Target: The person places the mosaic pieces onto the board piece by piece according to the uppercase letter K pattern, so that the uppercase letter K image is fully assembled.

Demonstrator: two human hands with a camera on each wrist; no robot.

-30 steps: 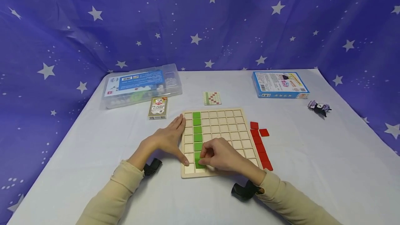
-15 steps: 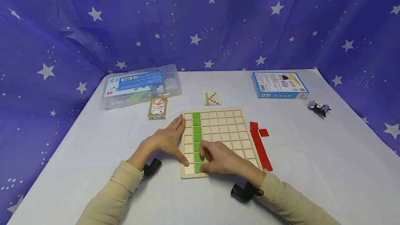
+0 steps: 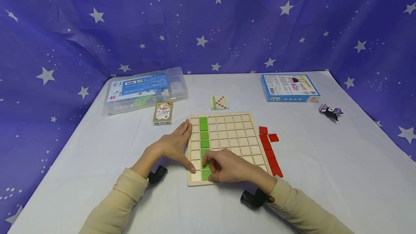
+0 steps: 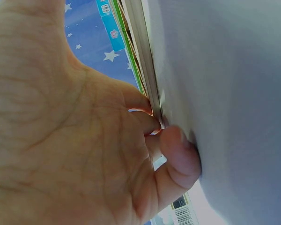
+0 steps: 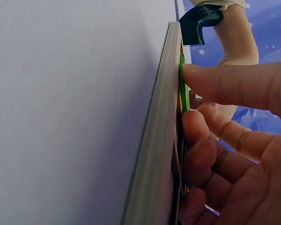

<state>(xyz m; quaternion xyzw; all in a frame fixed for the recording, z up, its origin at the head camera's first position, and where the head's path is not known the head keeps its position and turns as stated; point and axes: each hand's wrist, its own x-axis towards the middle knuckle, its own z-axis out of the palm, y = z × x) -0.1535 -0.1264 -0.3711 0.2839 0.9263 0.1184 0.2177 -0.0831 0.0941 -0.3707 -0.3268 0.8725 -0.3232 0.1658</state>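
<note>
A wooden grid board (image 3: 234, 133) lies on the table with a column of green square tiles (image 3: 204, 135) in its second column from the left. Over the near end of that column is my right hand (image 3: 231, 167), its thumb on the nearest green tile (image 3: 206, 175) and its index finger bent down over the tile above. In the right wrist view this green tile (image 5: 184, 84) shows edge-on in the board under the thumb. My left hand (image 3: 174, 145) rests along the board's left side, fingers extended at the far part and thumb at the near corner.
Red square tiles (image 3: 269, 153) lie along the board's right side. Beyond the board are a small pattern card (image 3: 219, 102), a playing-card box (image 3: 163, 113), a clear plastic case (image 3: 146, 90) and a blue box (image 3: 290, 88). A purple-and-black trinket (image 3: 330, 112) lies far right.
The nearest green tile, tilted between my right thumb and finger before, now lies in its cell. The right thumb and index finger have spread apart over the column. My left hand stays put.
</note>
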